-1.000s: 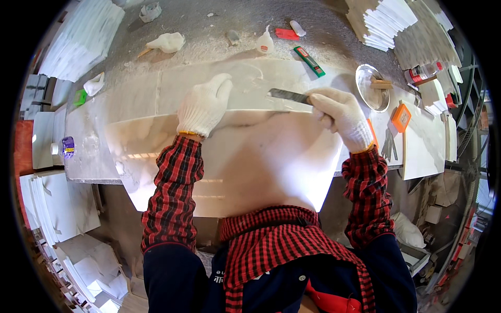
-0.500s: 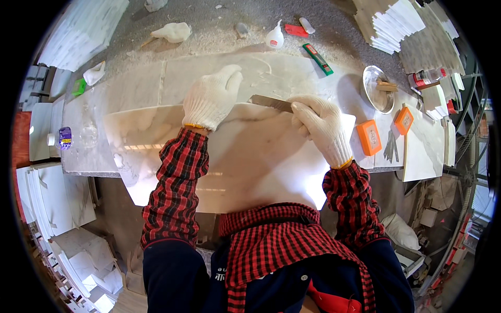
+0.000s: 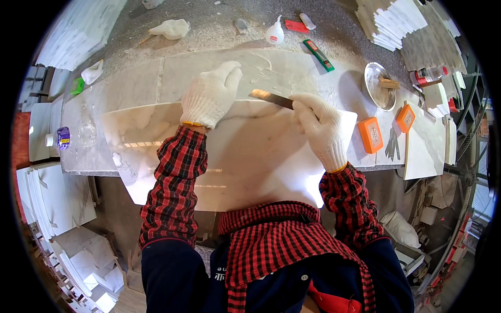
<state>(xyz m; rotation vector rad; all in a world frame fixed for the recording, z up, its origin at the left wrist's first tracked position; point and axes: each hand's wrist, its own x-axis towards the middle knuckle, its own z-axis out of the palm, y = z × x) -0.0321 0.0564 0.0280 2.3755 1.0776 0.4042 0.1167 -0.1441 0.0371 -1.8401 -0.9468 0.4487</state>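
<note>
A polished marble slab (image 3: pixel 250 156), white with faint brown veins, lies in front of me and overhangs the near table edge. Both my hands wear white knitted gloves. My left hand (image 3: pixel 213 95) is closed over the slab's far edge, its fingers bent down and their tips hidden. In my right hand (image 3: pixel 319 125) is a flat metal scraper blade (image 3: pixel 272 98), pinched at its right end and pointing left. The blade is over the slab's far edge, and its tip catches warm light. Whether it touches the stone I cannot tell.
A metal bowl (image 3: pixel 373 87) with wooden pieces and orange boxes (image 3: pixel 370 135) stand to the right. Beyond the slab are a white squeeze bottle (image 3: pixel 274 33) and a green box (image 3: pixel 318 55). A bottle with a purple label (image 3: pixel 63 138) lies left. Stacked tiles (image 3: pixel 78 31) rise far left.
The scraper blade has lifted slightly and tilted, so its tip now reflects light. My right hand has shifted a little and turned. My left hand stays nearly in place.
</note>
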